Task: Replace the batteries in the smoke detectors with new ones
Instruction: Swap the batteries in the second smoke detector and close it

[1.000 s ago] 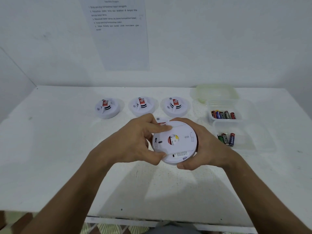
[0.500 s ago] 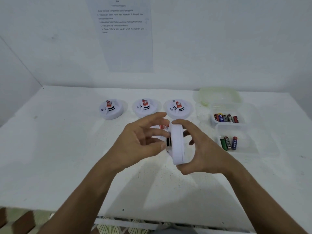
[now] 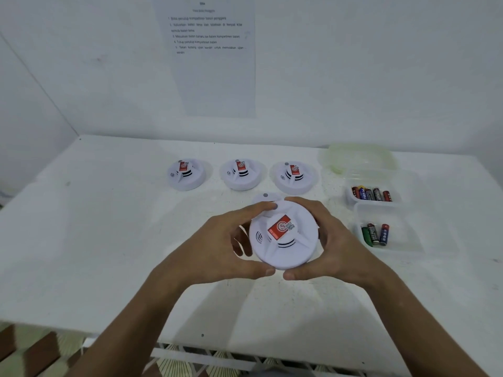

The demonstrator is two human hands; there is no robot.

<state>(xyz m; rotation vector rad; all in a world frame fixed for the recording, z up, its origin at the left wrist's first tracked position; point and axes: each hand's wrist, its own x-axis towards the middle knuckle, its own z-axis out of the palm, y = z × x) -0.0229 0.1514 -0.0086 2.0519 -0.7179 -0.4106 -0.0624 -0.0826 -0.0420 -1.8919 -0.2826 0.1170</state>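
Note:
I hold a round white smoke detector (image 3: 285, 238) above the table's middle, its front face with the red label turned up towards me. My left hand (image 3: 217, 248) grips its left rim and my right hand (image 3: 334, 248) grips its right rim. Behind it another white detector (image 3: 265, 197) peeks out, mostly hidden. Three more detectors (image 3: 186, 174) (image 3: 242, 174) (image 3: 294, 176) sit in a row further back. At the right, a clear tub (image 3: 378, 178) holds several batteries (image 3: 371, 194), and a nearer clear tub (image 3: 394, 213) holds three batteries (image 3: 375, 234).
A pale green lid (image 3: 356, 156) lies at the back right beside the tubs. A printed instruction sheet (image 3: 209, 55) hangs on the wall behind the white table (image 3: 95, 227). The table's front edge runs just under my forearms.
I have flipped the detector over: a second ago its back faced me, half a second ago it stood on edge, and now its labelled front faces up.

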